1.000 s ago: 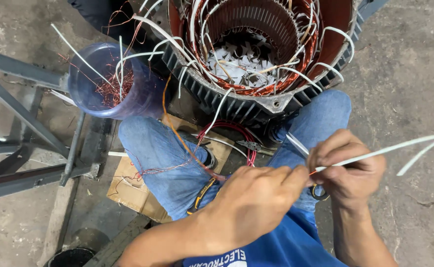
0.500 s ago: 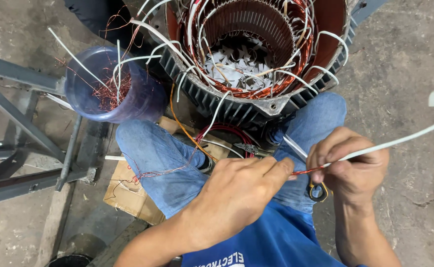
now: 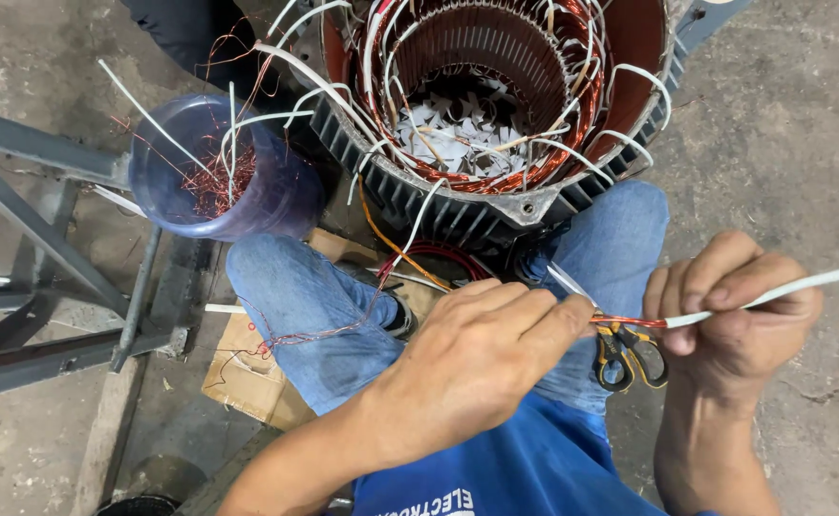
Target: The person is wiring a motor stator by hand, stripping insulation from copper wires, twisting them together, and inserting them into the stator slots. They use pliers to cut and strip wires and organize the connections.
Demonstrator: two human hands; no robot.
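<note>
My left hand (image 3: 482,354) pinches the bare copper end of a wire (image 3: 625,322) over my lap. My right hand (image 3: 735,315) grips a white insulating sleeve (image 3: 792,285) that runs off to the right, with the copper strands sticking out of its left end. Yellow-handled scissors (image 3: 630,349) lie on my right thigh just under the two hands. In front of my knees stands a large motor stator (image 3: 496,105) with copper windings and several white sleeved leads.
A blue plastic bucket (image 3: 214,182) with copper scraps and white sleeves sits left of the stator. A grey metal frame (image 3: 47,287) stands at the far left. Cardboard (image 3: 247,373) lies under my left leg on the concrete floor.
Both hands have shifted right and slightly up. The white sleeve has slid along the wire, leaving a short length of bare copper showing between the hands.
</note>
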